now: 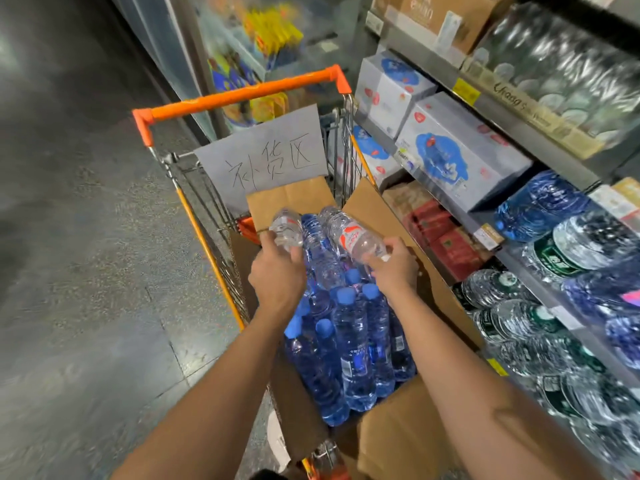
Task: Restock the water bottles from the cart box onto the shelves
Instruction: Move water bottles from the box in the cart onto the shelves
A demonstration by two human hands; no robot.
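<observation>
An open cardboard box (388, 441) sits in an orange-handled cart (239, 95). Several blue-capped water bottles (353, 344) stand packed inside it. My left hand (277, 275) grips a clear bottle with a red-and-white label (285, 226) over the box. My right hand (394, 268) holds a second clear bottle with a red label (353, 233) near its neck, tilted up and to the left. The shelves (540, 271) on the right hold rows of bottled water lying with caps outward.
A grey handwritten paper sign (266, 157) hangs at the cart's far end. White and blue boxes (460, 150) fill the middle shelf, red cartons (450, 244) sit lower. A glass-door cooler (214, 57) stands ahead on the left. Grey floor (86, 237) stretches to the left.
</observation>
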